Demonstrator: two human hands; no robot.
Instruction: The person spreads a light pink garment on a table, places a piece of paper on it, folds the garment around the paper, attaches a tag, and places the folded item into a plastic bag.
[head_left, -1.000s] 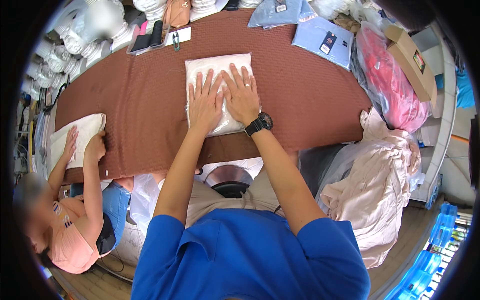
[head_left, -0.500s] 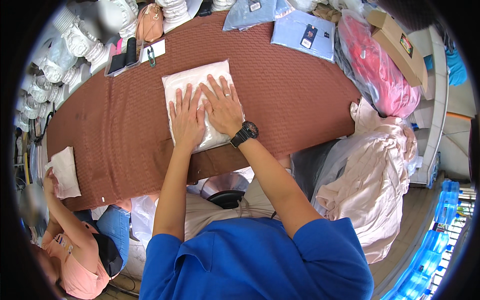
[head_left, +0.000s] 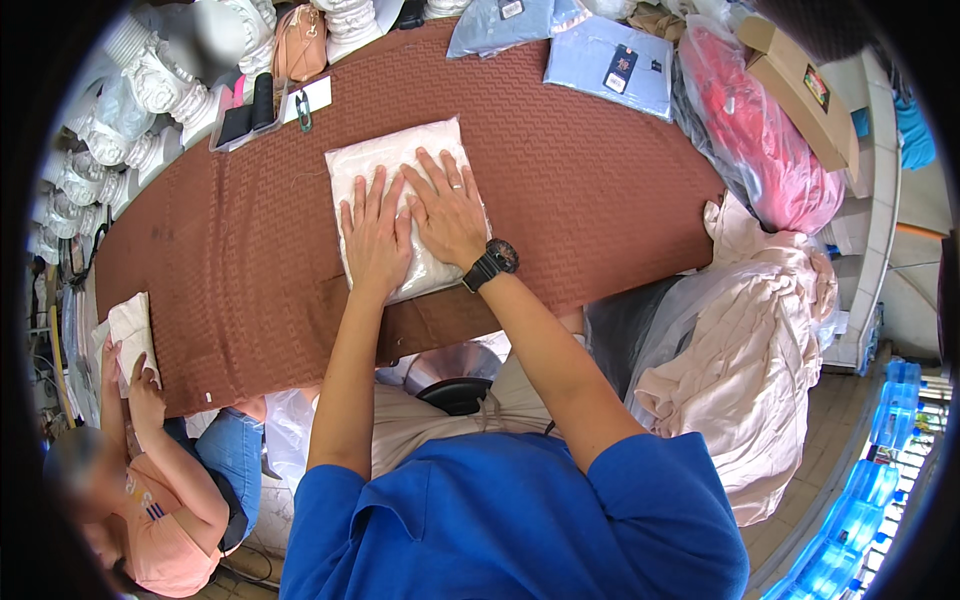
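Left hand (head_left: 375, 235) and right hand (head_left: 447, 208), fingers spread, press flat on the white plastic-wrapped folded garment (head_left: 405, 215) near the brown textured tabletop's (head_left: 580, 190) front edge.

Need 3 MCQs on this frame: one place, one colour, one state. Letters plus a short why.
1. Where does the white bagged garment lie?
A. on the brown table cover
B. on the floor
C. on a shelf

2. What colour is the watch on the right wrist?
A. white
B. black
C. red

3. How do the left hand and right hand meet the garment?
A. both lifted clear of it
B. one gripping a corner
C. both pressed flat on top

Answers:
1 A, the cover shows all around the packet.
2 B, the band and face are dark.
3 C, palms down, fingers spread over it.
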